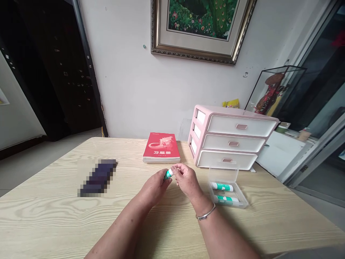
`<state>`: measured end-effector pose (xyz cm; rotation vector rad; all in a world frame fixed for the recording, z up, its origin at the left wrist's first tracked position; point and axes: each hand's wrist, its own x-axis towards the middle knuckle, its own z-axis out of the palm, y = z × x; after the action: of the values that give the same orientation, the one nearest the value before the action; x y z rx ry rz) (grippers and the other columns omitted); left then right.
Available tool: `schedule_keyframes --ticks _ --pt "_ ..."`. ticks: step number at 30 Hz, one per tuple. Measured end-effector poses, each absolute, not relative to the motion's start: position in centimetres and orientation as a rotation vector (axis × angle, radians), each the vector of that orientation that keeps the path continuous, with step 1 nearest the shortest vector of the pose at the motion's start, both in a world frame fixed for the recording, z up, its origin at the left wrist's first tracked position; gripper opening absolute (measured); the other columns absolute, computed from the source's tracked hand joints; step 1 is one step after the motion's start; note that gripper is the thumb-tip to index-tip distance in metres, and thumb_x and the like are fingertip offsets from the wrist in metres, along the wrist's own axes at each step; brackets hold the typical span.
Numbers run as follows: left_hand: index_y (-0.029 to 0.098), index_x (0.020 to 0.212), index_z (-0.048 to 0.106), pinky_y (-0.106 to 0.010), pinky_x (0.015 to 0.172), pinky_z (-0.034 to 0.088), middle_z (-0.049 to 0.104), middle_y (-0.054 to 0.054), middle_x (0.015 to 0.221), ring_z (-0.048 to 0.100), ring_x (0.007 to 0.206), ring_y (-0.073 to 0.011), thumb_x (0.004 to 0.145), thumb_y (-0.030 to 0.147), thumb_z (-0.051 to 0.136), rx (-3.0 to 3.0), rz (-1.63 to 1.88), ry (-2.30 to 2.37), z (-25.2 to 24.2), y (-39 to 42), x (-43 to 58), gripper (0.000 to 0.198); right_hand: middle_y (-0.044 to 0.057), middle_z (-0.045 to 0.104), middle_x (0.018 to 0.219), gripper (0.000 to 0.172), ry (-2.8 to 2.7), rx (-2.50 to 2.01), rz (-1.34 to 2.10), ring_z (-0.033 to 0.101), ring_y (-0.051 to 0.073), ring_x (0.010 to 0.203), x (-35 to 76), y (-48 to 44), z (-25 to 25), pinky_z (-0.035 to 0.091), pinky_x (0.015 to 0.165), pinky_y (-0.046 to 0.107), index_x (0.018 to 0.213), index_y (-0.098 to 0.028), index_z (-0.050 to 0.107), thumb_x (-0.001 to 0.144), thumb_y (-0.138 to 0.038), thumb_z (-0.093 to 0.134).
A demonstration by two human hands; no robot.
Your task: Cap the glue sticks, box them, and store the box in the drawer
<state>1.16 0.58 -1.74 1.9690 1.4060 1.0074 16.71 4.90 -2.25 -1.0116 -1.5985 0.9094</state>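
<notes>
A green-and-white glue stick (168, 175) is held above the table in front of me. My left hand (156, 184) is wrapped round its green body. With thumb and fingers, my right hand (188, 181) pinches the white end; whether that end is a separate cap cannot be made out. To the right of my right hand, a clear plastic box (244, 201) stands with its lid raised. Inside lie two similar tubes, one glue stick (222, 187) behind the other glue stick (226, 199).
A red book (161, 145) lies beyond my hands on the wooden table (48, 216). Behind the box stands a pink-and-white drawer unit (233, 138). A dark, pixelated object (98, 178) lies on the left. The wall (129, 90) borders the far side.
</notes>
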Motion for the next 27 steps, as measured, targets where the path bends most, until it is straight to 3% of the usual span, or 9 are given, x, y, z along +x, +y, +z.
schedule_keyframes --ticks 5,11,16,22,27 --pt "0.020 0.103 0.060 -0.027 0.071 0.040 0.068 -0.004 0.093 0.059 0.082 -0.0209 0.092 0.036 0.048 2.011 0.923 1.385 -1.7 0.5 0.9 0.023 -0.001 0.058 0.059 0.039 -1.622 -1.025 0.867 0.049 0.011 0.053 17.0 4.7 -2.0 0.040 0.050 0.023 0.082 -0.017 0.064 0.084 -0.056 0.064" --pt "0.018 0.109 0.060 -0.026 0.074 0.041 0.067 -0.002 0.097 0.057 0.086 -0.0192 0.092 0.040 0.049 1.969 0.835 1.228 -1.2 0.5 -0.5 0.030 0.001 0.063 0.078 0.034 -1.870 -0.800 0.987 0.053 0.011 0.062 18.1 4.4 -1.0 0.042 0.055 0.022 0.110 -0.018 0.065 0.091 -0.045 0.058" --pt "0.020 0.101 0.058 -0.027 0.070 0.038 0.065 -0.002 0.088 0.057 0.079 -0.0190 0.093 0.037 0.047 2.014 0.883 1.368 -1.7 0.6 0.0 0.022 0.000 0.063 0.069 0.031 -1.835 -0.958 0.873 0.051 0.010 0.051 17.5 4.5 -1.4 0.041 0.050 0.022 0.095 -0.016 0.067 0.090 -0.045 0.057" --pt "0.019 0.103 0.060 -0.027 0.072 0.038 0.065 -0.003 0.092 0.055 0.082 -0.0187 0.089 0.036 0.053 1.950 0.921 1.278 -1.8 0.7 0.5 0.024 -0.001 0.058 0.060 0.043 -1.728 -1.043 0.898 0.048 0.010 0.046 17.2 4.2 -1.4 0.039 0.045 0.022 0.084 -0.015 0.067 0.086 -0.057 0.060" --pt "0.018 0.085 0.060 -0.025 0.059 0.036 0.056 0.001 0.073 0.048 0.066 -0.0144 0.090 0.053 0.051 1.625 1.037 1.218 -0.7 0.1 0.3 0.036 -0.002 0.058 0.063 0.053 -1.486 -0.921 1.022 0.049 0.011 0.049 17.8 4.0 -0.8 0.042 0.049 0.023 0.111 -0.017 0.064 0.094 -0.062 0.043"
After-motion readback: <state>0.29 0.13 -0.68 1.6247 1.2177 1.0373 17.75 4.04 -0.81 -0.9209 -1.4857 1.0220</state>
